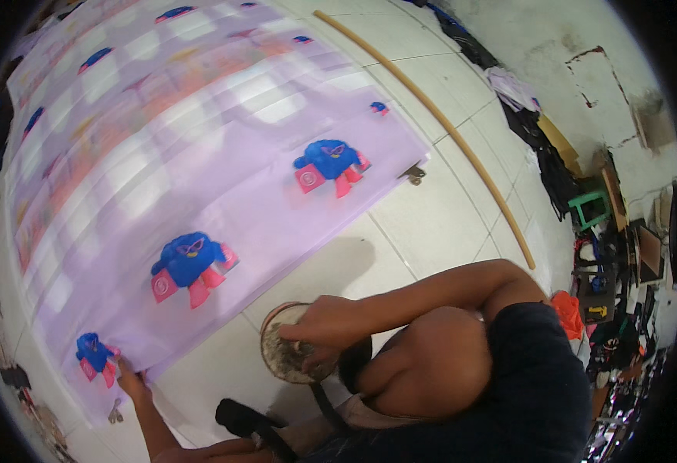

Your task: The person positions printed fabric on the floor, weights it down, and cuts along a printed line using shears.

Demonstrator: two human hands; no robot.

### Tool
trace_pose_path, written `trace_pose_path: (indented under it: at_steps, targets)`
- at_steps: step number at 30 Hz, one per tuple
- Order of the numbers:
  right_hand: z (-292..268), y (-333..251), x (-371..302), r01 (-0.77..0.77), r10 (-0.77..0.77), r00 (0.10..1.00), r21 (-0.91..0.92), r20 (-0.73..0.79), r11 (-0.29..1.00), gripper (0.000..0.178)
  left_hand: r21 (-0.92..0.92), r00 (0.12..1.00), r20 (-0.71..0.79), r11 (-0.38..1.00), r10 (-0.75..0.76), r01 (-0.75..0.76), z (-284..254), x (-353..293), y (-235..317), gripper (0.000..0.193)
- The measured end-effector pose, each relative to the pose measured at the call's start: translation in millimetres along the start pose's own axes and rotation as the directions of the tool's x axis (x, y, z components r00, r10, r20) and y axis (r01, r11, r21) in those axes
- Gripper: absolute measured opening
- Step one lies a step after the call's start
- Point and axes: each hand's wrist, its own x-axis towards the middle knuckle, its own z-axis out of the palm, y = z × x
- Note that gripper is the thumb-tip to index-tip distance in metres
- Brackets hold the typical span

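A wide, thin lilac cloth printed with blue figures lies spread over the floor, filling the left and middle. At its near left corner my left hand grips the edge, fingertips on top beside a printed figure. A small metal clip sits at the edge close by, and another clip at the right corner. My right hand is over a round, brown-rimmed container, its fingers curled down into it. The contents look greyish and mottled; whatever the fingers hold cannot be made out.
A long wooden pole lies on the white tiles right of the cloth. Dark clothes line the wall, with a green stool, an orange bag and cluttered shelves at far right. My knee is beside the container.
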Motion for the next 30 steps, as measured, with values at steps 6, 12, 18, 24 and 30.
trace_pose_path:
  at_steps: [6,12,18,24,30]
  targets:
    - [-45.2,76.3,19.3,-0.121,0.188,0.958,0.29,-0.218,0.95,0.04,0.251,0.995,0.088,0.968,-0.044,0.021,1.5,-31.5,47.3,0.048]
    - [-104.6,294.3,-94.8,-0.71,0.734,0.084,0.477,-0.674,0.518,0.039,0.317,0.994,0.107,0.949,-0.026,-0.009,20.7,-47.0,44.4,0.046]
    - [-81.4,340.5,-155.5,-0.885,0.522,0.056,0.2,-0.851,0.421,0.04,0.317,1.0,-0.023,0.948,0.017,-0.009,-3.7,-1.0,28.5,0.044]
    - [-24.1,325.0,-129.9,-0.881,0.419,0.284,-0.063,-0.863,0.468,0.061,0.4,0.991,-0.131,0.916,0.019,0.035,-8.3,23.9,-4.0,0.039]
    - [-37.2,327.3,-112.8,-0.846,0.49,0.334,-0.027,-0.806,0.532,0.063,0.752,0.75,0.534,0.187,0.391,-0.633,-62.2,47.7,7.8,0.056]
